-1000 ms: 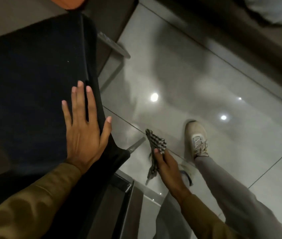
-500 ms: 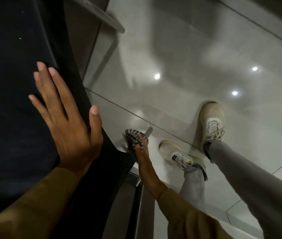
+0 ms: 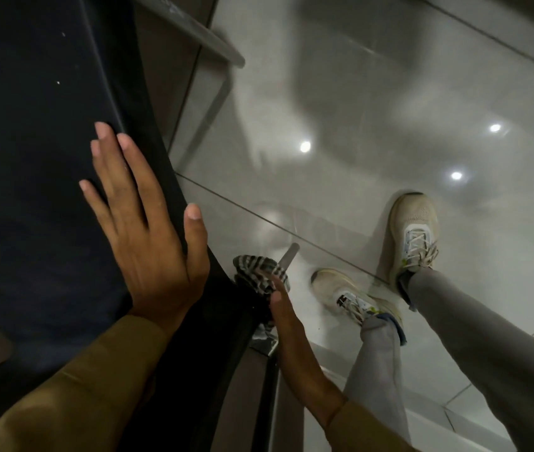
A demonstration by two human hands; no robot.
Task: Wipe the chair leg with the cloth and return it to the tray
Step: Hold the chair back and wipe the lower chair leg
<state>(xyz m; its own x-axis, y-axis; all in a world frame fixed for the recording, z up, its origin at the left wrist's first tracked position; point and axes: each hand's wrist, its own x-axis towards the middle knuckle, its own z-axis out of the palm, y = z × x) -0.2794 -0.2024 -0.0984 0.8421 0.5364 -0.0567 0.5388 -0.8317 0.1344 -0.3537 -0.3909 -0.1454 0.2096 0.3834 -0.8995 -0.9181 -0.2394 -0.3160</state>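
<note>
Your right hand [image 3: 283,308] reaches down beside the chair, its fingers closed around a bunched checked cloth [image 3: 260,275]. The cloth is pressed against a thin metal chair leg [image 3: 288,254], whose lower end pokes out just past the cloth above the floor. Your left hand [image 3: 148,230] lies flat with fingers spread on the dark chair seat [image 3: 31,158], thumb along its edge. Both sleeves are brown. To the right, your two pale sneakers [image 3: 412,236] stand on glossy grey floor tiles [image 3: 357,93], which reflect three round ceiling lights.
</note>
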